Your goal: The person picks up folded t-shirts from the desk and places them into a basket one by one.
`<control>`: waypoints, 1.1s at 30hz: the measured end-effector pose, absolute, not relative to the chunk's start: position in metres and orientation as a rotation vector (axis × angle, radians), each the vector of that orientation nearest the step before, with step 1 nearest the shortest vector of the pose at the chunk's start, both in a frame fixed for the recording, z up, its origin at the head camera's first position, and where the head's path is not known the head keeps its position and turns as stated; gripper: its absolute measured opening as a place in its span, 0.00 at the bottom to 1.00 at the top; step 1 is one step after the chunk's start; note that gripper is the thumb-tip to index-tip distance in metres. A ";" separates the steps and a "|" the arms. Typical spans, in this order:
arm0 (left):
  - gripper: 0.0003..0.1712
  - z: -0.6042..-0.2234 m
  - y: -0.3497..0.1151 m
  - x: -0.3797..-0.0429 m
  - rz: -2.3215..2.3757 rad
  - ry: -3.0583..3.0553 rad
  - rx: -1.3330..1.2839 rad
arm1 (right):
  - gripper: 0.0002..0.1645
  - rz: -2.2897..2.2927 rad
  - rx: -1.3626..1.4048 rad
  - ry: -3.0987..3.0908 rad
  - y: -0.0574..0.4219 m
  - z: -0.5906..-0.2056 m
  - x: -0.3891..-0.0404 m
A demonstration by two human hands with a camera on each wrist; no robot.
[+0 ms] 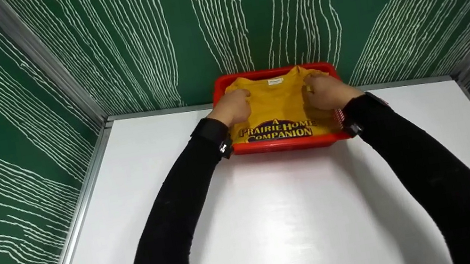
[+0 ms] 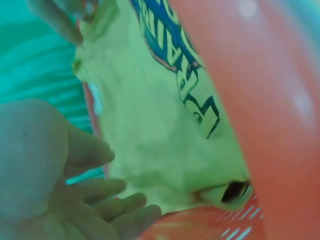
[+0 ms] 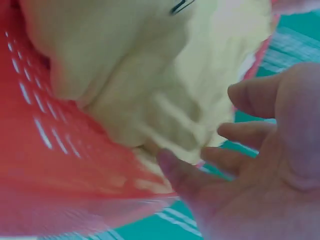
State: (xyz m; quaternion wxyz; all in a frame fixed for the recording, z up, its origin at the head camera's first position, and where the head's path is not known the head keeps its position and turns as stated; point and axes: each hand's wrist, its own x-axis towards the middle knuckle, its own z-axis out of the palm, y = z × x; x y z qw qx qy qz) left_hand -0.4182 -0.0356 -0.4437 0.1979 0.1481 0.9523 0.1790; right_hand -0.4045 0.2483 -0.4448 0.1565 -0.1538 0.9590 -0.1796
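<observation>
A folded yellow T-shirt [image 1: 277, 101] with dark printed lettering and a white neck label lies in a red basket [image 1: 284, 143]. My left hand [image 1: 236, 104] is over the shirt's left side. In the left wrist view its fingers [image 2: 122, 207] are loosely extended, with the tips at the cloth's edge. Over the right side is my right hand [image 1: 327, 90]. Its spread fingers [image 3: 240, 132] show in the right wrist view, one fingertip at the shirt's edge by the basket wall. No cloth is gripped in either wrist view.
The basket stands at the far edge of a white table [image 1: 278, 220], against a green wall [image 1: 263, 12] with white wavy lines. A metal frame strip [image 1: 79, 201] runs along the table's left edge. Black sleeves and wrist straps cover both forearms.
</observation>
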 end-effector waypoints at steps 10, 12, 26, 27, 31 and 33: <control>0.16 -0.450 -0.053 -0.342 0.524 2.745 0.907 | 0.19 -0.613 -0.644 2.775 0.238 -0.446 -0.323; 0.15 -0.454 -0.053 -0.333 0.520 2.742 0.932 | 0.17 -0.586 -0.691 2.786 0.239 -0.450 -0.314; 0.27 -0.485 -0.049 -0.316 0.476 2.833 0.935 | 0.31 -0.581 -0.594 2.811 0.243 -0.481 -0.299; 0.27 -0.486 -0.049 -0.315 0.469 2.839 0.932 | 0.32 -0.579 -0.585 2.816 0.243 -0.482 -0.299; 0.24 -0.485 -0.047 -0.314 0.503 2.859 0.921 | 0.30 -0.564 -0.591 2.864 0.241 -0.483 -0.297; 0.21 -0.484 -0.048 -0.312 0.560 2.878 0.908 | 0.26 -0.563 -0.619 2.919 0.240 -0.483 -0.294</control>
